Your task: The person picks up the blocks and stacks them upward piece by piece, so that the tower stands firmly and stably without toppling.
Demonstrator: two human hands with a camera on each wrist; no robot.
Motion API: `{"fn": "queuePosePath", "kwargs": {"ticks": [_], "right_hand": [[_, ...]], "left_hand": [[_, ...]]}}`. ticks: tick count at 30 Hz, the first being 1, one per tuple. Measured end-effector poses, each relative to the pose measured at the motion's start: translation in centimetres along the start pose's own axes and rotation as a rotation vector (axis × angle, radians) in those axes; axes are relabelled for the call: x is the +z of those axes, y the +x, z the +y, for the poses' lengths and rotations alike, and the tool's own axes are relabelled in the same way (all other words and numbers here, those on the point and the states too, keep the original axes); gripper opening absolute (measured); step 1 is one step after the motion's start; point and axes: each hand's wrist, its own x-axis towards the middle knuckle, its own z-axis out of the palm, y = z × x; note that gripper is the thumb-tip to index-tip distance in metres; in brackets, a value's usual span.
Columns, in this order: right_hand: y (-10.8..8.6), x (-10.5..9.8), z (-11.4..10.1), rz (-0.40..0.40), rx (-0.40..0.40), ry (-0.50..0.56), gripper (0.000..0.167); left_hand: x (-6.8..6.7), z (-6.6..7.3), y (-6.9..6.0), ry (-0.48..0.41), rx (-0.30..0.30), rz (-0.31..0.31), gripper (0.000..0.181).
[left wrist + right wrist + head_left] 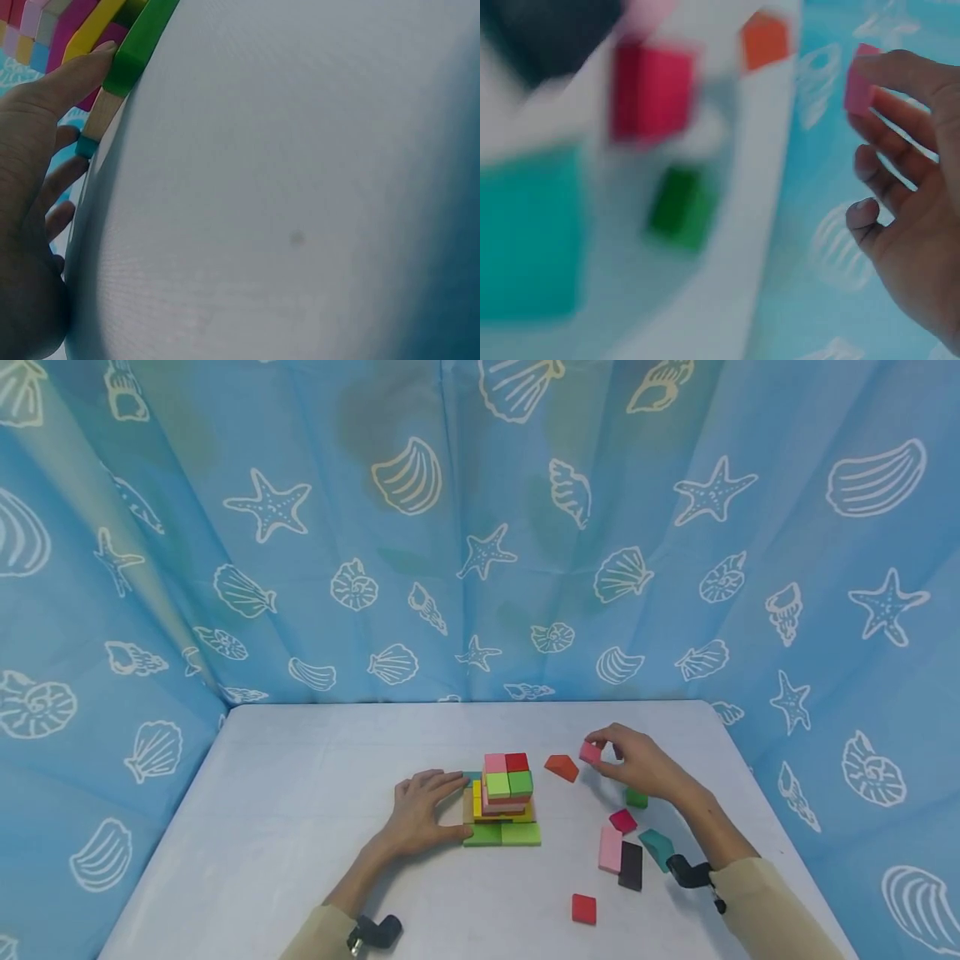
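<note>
My right hand pinches a small pink block between thumb and fingers, raised above the right part of the table. In the right wrist view the same pink block is at the fingertips, the other fingers loosely bent. My left hand rests beside a stepped stack of blocks. Its thumb touches the green block at the front of the base. Its index finger reaches the teal block at the back. On top of the stack sit pink, red and green blocks.
Loose blocks lie right of the stack: orange, green, magenta, long pink, black, teal and red. A blue shell-print curtain hangs behind the white table.
</note>
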Motion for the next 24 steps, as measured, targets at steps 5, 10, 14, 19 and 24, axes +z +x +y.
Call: {"fn": "queuePosePath", "kwargs": {"ticks": [5,10,14,19,24], "right_hand": [[0.2,-0.9,-5.4,0.062,-0.115,0.102,0.047],[0.6,-0.7,-9.2,0.014,-0.199,0.121,0.047],[1.0,0.0,-10.5,-0.029,-0.242,0.067,0.047],[1.2,0.6,-10.9,-0.048,-0.241,0.04,0.046],[1.2,0.8,-11.1,-0.044,-0.245,0.029,0.047]], "left_hand": [[0.2,-0.1,0.0,0.0,0.015,0.012,0.082],[0.2,-0.2,0.0,0.002,0.035,0.027,0.082],[0.1,-0.2,-0.1,-0.007,0.033,0.027,0.082],[0.1,-0.2,0.0,0.001,0.023,0.006,0.083],[0.1,-0.2,0.0,0.001,0.015,0.006,0.084]]}}
